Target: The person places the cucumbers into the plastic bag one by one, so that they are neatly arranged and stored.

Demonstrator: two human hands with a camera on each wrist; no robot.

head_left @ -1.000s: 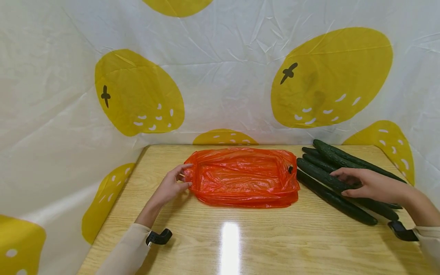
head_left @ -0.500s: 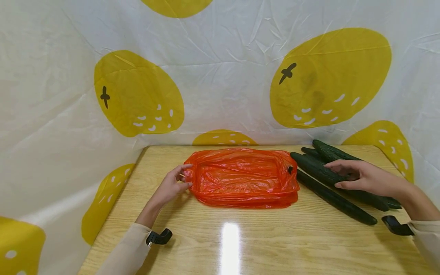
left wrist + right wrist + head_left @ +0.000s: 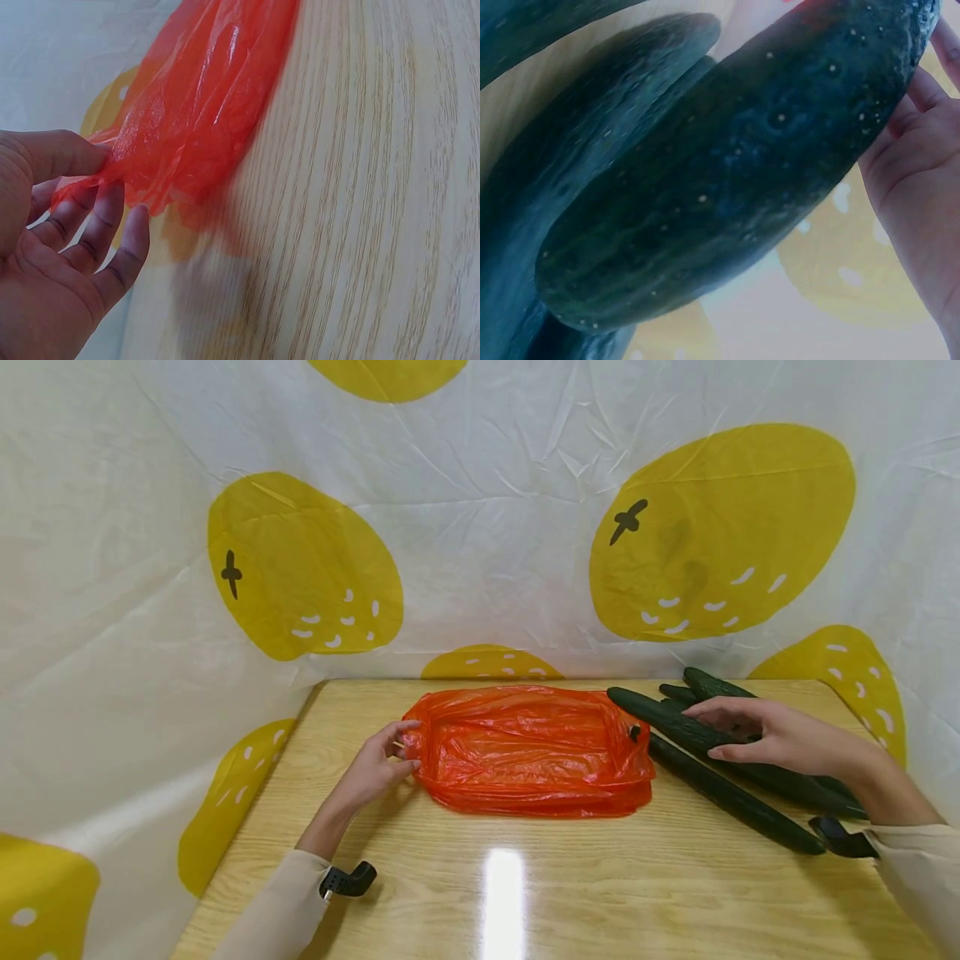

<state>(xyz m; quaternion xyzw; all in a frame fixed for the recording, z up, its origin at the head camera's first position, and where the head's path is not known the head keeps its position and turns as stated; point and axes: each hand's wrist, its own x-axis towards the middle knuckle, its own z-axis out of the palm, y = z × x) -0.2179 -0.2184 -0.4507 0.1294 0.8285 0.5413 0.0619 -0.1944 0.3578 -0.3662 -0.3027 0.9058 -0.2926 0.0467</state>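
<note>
- Left hand [image 3: 372, 766]: thumb and fingers pinch the left edge of the orange plastic bag [image 3: 529, 748], as the left wrist view confirms; the pinch appears to hold that end of the bag in place.
- Orange plastic bag: one, lying flat and crumpled on the wooden table [image 3: 525, 893], between the two hands, its right edge just beside the cucumbers.
- Right hand [image 3: 765, 735]: fingers curl over and under one cucumber [image 3: 678, 720]; the right wrist view shows that cucumber resting against the palm, apparently raised a little from the rest, its tip pointing toward the bag.
- Cucumbers: four can be counted, one in the right hand and three more [image 3: 731, 797] on the table's right side; more may lie hidden behind the hand.
- Backdrop [image 3: 480, 527]: a white sheet printed with yellow fruit shapes encloses the table on three sides.
</note>
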